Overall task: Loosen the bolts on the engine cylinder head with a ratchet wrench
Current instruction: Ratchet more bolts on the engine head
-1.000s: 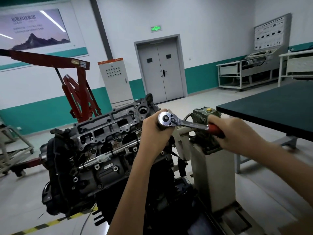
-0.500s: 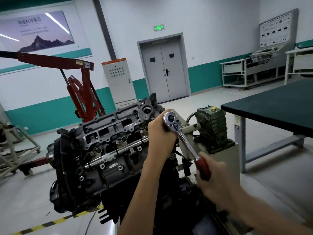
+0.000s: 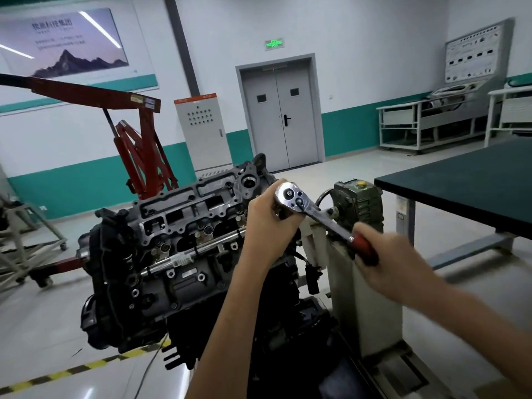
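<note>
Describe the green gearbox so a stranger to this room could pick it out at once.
Find the dark engine in the foreground of the workshop. Just right of it, behind the wrench, a boxy housing sits on a pale pedestal. That is the gearbox: dull green, unlike its neighbours, with a yellow cap on top.

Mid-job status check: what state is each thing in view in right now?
ratchet wrench, held by both hands, handle slanting down-right, socket hidden
left hand, grip round the wrench's head
right hand, grip round the wrench's red handle
cylinder head, uncovered
double door, shut
exit sign, lit
</note>
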